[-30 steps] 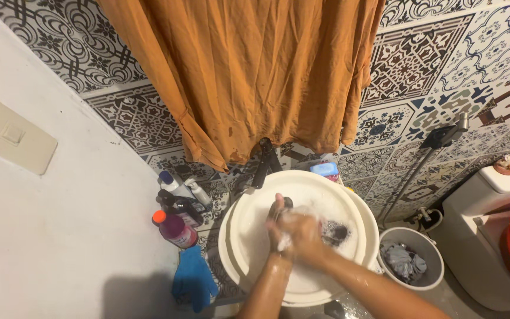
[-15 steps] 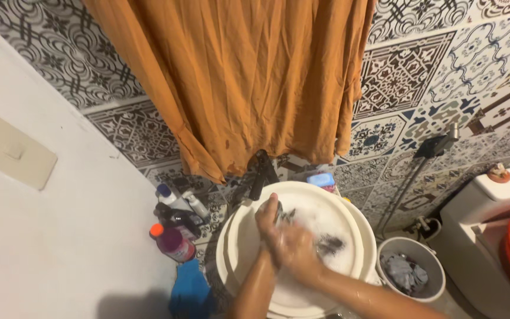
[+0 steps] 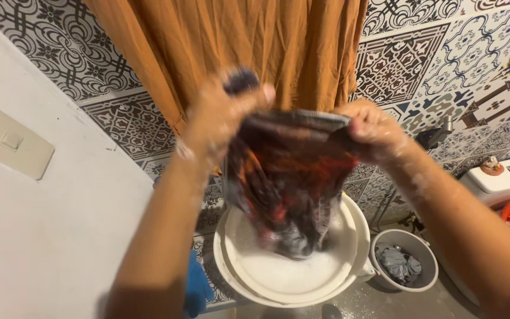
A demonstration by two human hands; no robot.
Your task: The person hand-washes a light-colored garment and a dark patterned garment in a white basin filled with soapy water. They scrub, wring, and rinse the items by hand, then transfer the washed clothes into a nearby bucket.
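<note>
Both soapy hands, left hand [image 3: 222, 115] and right hand [image 3: 370, 130], grip the top edge of a wet dark patterned garment [image 3: 290, 177], stretched between them above the white basin [image 3: 349, 266]. An orange cloth [image 3: 237, 53] hangs behind; a small grey bucket [image 3: 429, 260] stands right of the basin.

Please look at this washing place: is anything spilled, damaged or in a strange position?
Little stands out. Both soapy hands, left and right, hold a wet dark garment stretched above the white basin. The floor beside the basin looks wet. The orange cloth hangs normally.
</note>
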